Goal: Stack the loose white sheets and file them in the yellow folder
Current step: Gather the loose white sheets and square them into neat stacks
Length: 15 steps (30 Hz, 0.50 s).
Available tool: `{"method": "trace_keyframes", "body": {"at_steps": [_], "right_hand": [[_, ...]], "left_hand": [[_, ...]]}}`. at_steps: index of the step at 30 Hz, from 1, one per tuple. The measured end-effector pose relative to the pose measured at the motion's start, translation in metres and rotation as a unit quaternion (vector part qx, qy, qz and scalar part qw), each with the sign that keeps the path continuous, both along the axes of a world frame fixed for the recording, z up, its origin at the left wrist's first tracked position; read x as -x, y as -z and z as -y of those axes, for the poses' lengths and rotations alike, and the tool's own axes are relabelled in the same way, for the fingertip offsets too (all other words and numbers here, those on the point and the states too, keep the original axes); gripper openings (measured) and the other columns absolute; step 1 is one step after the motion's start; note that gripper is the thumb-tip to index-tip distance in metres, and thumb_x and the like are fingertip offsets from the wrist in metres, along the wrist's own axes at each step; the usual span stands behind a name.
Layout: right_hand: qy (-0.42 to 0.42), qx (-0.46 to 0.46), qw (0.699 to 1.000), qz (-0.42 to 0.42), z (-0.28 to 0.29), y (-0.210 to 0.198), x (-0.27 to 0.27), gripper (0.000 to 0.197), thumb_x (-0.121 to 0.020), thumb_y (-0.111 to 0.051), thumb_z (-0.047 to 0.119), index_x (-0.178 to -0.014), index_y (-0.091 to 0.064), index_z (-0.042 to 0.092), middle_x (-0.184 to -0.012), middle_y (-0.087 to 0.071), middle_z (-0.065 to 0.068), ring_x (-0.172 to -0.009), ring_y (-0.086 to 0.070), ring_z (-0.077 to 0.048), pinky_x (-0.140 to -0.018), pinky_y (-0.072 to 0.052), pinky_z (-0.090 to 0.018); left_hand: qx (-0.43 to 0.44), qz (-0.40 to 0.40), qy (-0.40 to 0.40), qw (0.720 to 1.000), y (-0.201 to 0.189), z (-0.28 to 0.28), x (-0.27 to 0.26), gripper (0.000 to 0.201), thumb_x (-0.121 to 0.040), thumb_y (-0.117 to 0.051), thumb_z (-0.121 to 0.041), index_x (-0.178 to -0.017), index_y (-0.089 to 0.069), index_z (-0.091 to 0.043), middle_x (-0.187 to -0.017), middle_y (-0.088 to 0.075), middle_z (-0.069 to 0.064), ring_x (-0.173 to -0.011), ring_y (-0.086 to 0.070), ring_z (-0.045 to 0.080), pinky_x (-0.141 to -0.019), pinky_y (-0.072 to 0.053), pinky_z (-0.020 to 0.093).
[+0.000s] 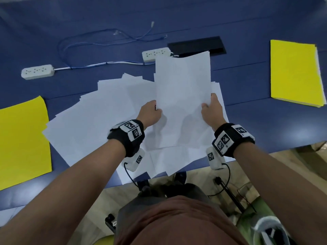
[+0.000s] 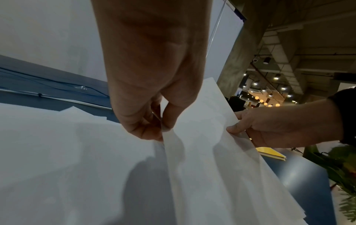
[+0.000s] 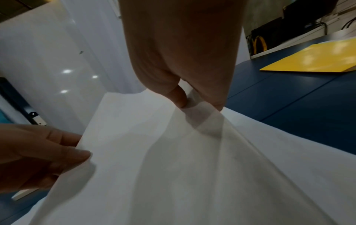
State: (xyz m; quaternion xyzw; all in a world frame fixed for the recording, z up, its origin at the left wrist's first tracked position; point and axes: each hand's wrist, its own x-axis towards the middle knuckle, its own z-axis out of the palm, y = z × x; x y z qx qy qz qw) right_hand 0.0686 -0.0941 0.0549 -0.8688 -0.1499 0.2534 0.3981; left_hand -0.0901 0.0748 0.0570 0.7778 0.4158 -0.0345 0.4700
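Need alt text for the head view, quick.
Both hands, left hand and right hand, hold a stack of white sheets above loose sheets on a blue table. Yellow folders lie at each side.

Bare table (image 1: pixel 247 96) toward right folder (image 1: pixel 293 71)

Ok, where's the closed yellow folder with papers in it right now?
In the head view the yellow folder lies flat at the table's far right, beyond the right hand and right of the black cable hatch.

Left hand (image 1: pixel 150 112) and right hand (image 1: pixel 211 110) pinching raised white sheets (image 1: pixel 182 96) at frame centre, loose sheets (image 1: pixel 92 117) spread beneath, yellow folder (image 1: pixel 295 73) upper right
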Motion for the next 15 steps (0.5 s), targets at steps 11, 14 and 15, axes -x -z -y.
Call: {"method": "trace_keyframes", "body": {"at_steps": [11, 14, 15], "right_hand": [[0.026, 0.070, 0.996, -0.051, 0.046, 0.040, -0.050, 0.052, -0.092, -0.041, -0.001, -0.143, -0.037, 0.007, -0.125, -0.056, -0.011, -0.095, -0.049, -0.018, -0.077, -0.039, -0.024], [0.025, 0.083, 0.994, -0.062, 0.051, 0.049, -0.059, 0.053, -0.092, -0.041, -0.002, -0.143, -0.037, 0.009, -0.129, -0.054, -0.009, -0.095, -0.048, -0.017, -0.077, -0.038, -0.023], [0.026, 0.086, 0.994, -0.067, 0.052, 0.052, -0.062, 0.053, -0.092, -0.040, -0.002, -0.143, -0.037, 0.010, -0.127, -0.054, -0.008, -0.096, -0.049, -0.019, -0.075, -0.039, -0.022]], "left_hand": [[0.090, -0.052, -0.009, 0.994, 0.040, 0.048, -0.040, 0.015, -0.093, -0.054, -0.008, -0.108, -0.051, -0.012, -0.101, -0.066, 0.014, -0.071, -0.063, 0.016, -0.046, -0.042, 0.014], [0.092, -0.060, -0.008, 0.994, 0.049, 0.055, -0.047, 0.022, -0.091, -0.055, -0.005, -0.113, -0.054, -0.008, -0.102, -0.067, 0.015, -0.080, -0.064, 0.020, -0.052, -0.045, 0.016], [0.091, -0.060, -0.009, 0.994, 0.050, 0.057, -0.049, 0.022, -0.091, -0.055, -0.003, -0.112, -0.055, -0.007, -0.100, -0.067, 0.015, -0.078, -0.063, 0.020, -0.053, -0.046, 0.016]]}}
